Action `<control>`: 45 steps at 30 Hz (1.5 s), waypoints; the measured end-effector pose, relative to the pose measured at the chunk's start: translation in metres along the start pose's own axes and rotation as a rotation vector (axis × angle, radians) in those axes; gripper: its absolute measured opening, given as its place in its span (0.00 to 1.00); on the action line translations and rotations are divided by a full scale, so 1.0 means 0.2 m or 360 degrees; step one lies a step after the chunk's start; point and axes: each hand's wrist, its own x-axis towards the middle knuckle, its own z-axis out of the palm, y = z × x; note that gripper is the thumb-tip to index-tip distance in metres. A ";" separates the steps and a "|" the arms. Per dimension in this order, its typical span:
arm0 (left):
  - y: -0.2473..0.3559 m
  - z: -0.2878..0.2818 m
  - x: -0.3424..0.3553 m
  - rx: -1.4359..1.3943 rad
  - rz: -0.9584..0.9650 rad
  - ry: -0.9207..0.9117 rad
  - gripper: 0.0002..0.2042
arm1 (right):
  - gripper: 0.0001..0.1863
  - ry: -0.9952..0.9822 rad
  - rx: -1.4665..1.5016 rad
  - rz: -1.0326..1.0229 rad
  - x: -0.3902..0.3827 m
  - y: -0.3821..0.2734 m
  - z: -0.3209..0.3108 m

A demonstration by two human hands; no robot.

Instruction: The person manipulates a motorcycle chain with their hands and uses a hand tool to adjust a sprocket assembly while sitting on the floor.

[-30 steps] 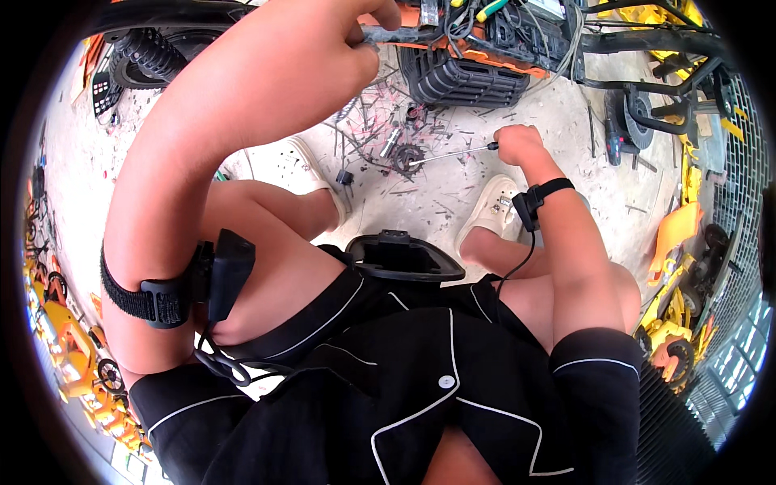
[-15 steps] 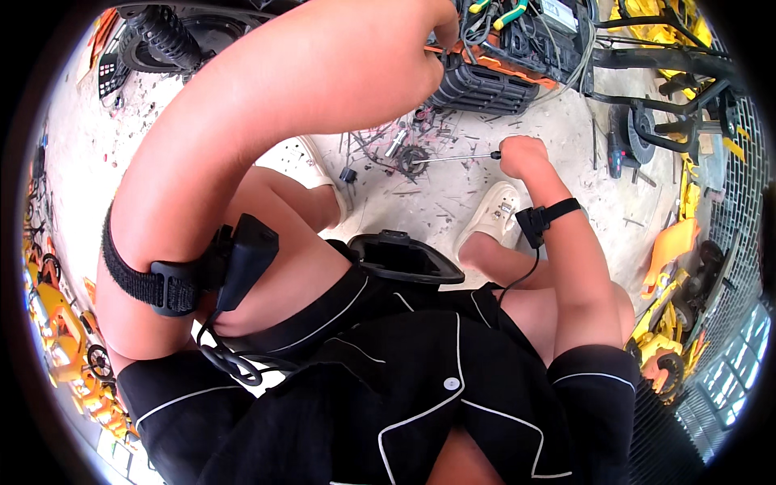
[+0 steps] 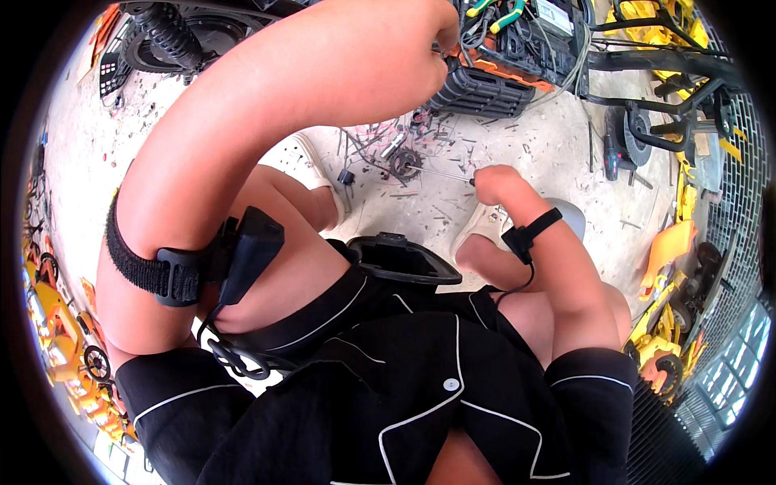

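My right hand (image 3: 499, 186) is closed round the handle of a screwdriver (image 3: 444, 175), most of that handle hidden in the fist. Its long thin shaft slants left, down to a dark toothed ring (image 3: 403, 164) lying among scraps on the floor. At the top, my left hand (image 3: 432, 52) is curled by the edge of a black housing (image 3: 487, 91) with orange trim; what its fingers hold, if anything, is hidden. Green-and-yellow-handled pliers (image 3: 508, 16) rest on the wiring above the housing. Near the ring lie a silver cylinder (image 3: 394, 145) and a small black piece (image 3: 346, 176).
A black lidless case (image 3: 404, 263) sits between my legs. To the right are a cordless power tool (image 3: 610, 158), a dark wheel (image 3: 633, 136) and a black tubular frame (image 3: 647, 59). A wheel with a shock absorber (image 3: 166, 36) stands upper left. Wire scraps litter the floor.
My right hand has moved left and toward me with the screwdriver, whose shaft still reaches the toothed ring. My left hand has barely shifted.
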 end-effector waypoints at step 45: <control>-0.20 0.01 -0.02 -0.0145 0.0037 0.0379 0.15 | 0.13 0.0928 0.1862 -0.0596 0.39 0.34 0.38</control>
